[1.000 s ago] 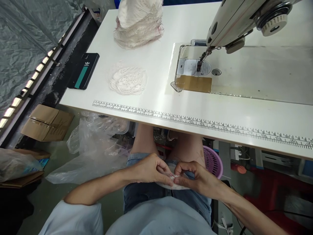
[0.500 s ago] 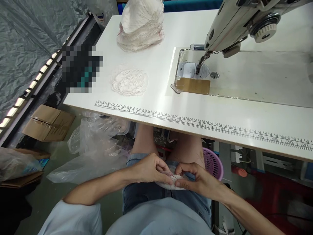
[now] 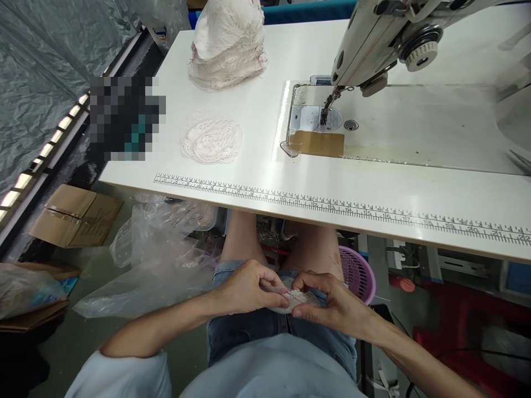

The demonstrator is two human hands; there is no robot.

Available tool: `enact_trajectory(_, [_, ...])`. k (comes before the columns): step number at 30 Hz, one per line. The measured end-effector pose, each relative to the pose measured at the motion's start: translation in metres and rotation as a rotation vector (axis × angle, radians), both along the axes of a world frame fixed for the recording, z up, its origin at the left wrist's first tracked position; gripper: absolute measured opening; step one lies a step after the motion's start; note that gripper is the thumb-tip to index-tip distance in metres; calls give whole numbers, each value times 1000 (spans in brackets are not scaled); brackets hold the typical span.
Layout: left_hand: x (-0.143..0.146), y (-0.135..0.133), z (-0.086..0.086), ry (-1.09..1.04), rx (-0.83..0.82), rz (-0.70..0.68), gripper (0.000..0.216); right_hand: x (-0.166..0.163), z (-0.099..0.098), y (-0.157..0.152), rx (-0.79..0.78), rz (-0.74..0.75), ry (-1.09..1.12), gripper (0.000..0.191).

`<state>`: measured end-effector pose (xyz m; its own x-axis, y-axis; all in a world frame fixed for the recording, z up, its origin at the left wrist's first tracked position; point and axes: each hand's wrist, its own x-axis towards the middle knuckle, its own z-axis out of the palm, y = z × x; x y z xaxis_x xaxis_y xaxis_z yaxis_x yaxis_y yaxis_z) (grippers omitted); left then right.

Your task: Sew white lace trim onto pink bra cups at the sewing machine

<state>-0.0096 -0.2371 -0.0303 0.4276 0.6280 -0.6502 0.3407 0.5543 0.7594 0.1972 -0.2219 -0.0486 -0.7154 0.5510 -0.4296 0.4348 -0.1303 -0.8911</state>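
Seated below the table (image 3: 257, 166), left hand (image 3: 249, 284) and right hand (image 3: 327, 301) pinch a small lace piece (image 3: 295, 297) over the lap, fingers pressed together; one lace piece (image 3: 212, 141) lies flat, a stack (image 3: 226, 44) waits beside the idle sewing machine (image 3: 373, 38).

This is a sewing workshop. A big grey sewing machine (image 3: 373, 38) stands on a long white table (image 3: 257, 160) with ruler marks printed along its edge. A pile of white lace cloth pieces (image 3: 227, 44) sits on it.
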Motion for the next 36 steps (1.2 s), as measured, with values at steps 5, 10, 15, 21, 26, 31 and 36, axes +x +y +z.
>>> enact_trajectory(5, [0, -2, -2, -6, 23, -8, 28, -2, 2, -1, 92, 3, 19, 34])
enact_trajectory(10, [2, -1, 3, 19, 62, 10, 22, -2, 4, -2, 208, -16, 11, 30])
enact_trajectory(15, [3, -2, 5, 44, 91, 35, 20, -3, 3, -5, 228, -51, 64, 30])
enact_trajectory(21, [-4, 0, 1, -11, -23, -15, 24, -9, 4, -1, 22, -41, 163, 38])
enact_trajectory(26, [-6, 4, -4, -39, -117, -77, 56, -11, 3, 2, -7, -25, 153, 37])
enact_trajectory(31, [1, 5, -12, -84, -153, -120, 43, -7, -1, 1, -10, -4, 96, 36])
enact_trajectory(36, [5, 6, -17, -144, -167, -61, 41, -3, 0, 3, -19, -8, 80, 36])
